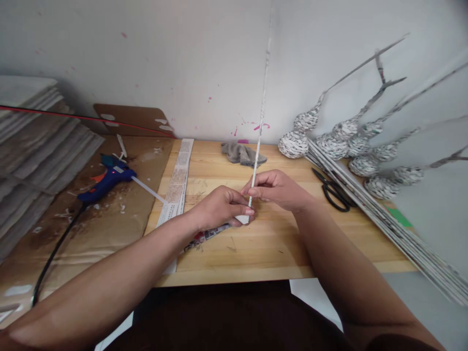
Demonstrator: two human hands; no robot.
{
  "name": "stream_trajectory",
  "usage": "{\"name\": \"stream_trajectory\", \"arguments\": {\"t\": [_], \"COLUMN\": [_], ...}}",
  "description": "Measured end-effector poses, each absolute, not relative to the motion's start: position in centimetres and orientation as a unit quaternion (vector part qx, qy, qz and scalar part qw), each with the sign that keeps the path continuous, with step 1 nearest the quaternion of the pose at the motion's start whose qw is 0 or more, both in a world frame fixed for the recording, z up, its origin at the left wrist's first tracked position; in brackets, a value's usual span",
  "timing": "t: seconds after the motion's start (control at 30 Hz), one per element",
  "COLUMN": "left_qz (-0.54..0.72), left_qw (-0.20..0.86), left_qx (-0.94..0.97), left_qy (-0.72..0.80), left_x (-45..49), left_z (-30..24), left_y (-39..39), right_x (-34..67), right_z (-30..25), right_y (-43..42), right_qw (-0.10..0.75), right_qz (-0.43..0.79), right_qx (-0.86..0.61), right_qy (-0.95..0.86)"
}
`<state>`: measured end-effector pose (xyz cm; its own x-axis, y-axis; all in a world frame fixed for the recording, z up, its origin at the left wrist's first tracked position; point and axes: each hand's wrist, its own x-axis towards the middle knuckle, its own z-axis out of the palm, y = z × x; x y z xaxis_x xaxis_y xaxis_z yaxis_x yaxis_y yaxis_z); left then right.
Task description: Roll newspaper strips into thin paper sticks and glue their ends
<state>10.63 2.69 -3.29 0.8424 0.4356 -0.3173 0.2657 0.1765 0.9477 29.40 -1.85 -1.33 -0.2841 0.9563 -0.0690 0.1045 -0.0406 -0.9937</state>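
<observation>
My left hand (226, 207) is closed over the middle of the table, pinching a newspaper strip (209, 235) whose printed tail runs down to the left beneath my wrist. A white end of that strip pokes out below my thumb. My right hand (278, 189) is closed around the lower part of a long thin rolled paper tube (262, 105), which rises nearly upright in front of the wall. The foot of the tube meets the strip at my left fingertips; how they join is hidden by the fingers.
Flat newspaper strips (177, 183) lie to the left. A blue glue gun (107, 181) rests on cardboard (139, 204) beside stacked grey sheets (36, 161). Behind my hands is a grey cloth (241, 154). At right are black scissors (334, 191), a paper tube bundle (380, 222) and several woven paper gourds (331, 145).
</observation>
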Motion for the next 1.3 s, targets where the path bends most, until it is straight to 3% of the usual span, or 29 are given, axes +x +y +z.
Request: {"name": "stream_trajectory", "arguments": {"t": [0.17, 0.33, 0.5, 0.67, 0.83, 1.03, 1.17, 1.3], "left_qz": [0.055, 0.060, 0.057, 0.063, 0.058, 0.051, 0.043, 0.036], "left_qw": [0.721, 0.728, 0.713, 0.720, 0.725, 0.721, 0.702, 0.695], "left_qx": [0.633, 0.619, 0.636, 0.628, 0.625, 0.632, 0.648, 0.651], "left_qy": [0.278, 0.288, 0.289, 0.289, 0.285, 0.280, 0.293, 0.302], "left_x": [10.70, 10.70, 10.71, 10.70, 10.68, 10.64, 10.52, 10.48], "left_z": [-3.21, -3.10, -3.10, -3.09, -3.28, -3.55, -3.56, -3.36], "left_y": [2.64, 2.62, 2.54, 2.63, 2.66, 2.75, 2.87, 2.92], "right_x": [29.30, 29.50, 29.50, 29.62, 29.45, 29.52, 29.49, 29.62], "right_z": [-1.72, -1.23, -1.31, -1.38, -1.41, -1.28, -1.50, -1.31], "right_y": [-1.72, -1.86, -1.80, -1.82, -1.82, -1.88, -1.80, -1.90], "right_qw": [0.468, 0.400, 0.456, 0.377, 0.430, 0.385, 0.452, 0.389], "right_qz": [0.491, 0.555, 0.486, 0.542, 0.458, 0.539, 0.473, 0.558], "right_qx": [-0.515, -0.472, -0.516, -0.481, -0.531, -0.468, -0.527, -0.481], "right_qy": [-0.524, -0.556, -0.537, -0.577, -0.569, -0.585, -0.543, -0.553]}}
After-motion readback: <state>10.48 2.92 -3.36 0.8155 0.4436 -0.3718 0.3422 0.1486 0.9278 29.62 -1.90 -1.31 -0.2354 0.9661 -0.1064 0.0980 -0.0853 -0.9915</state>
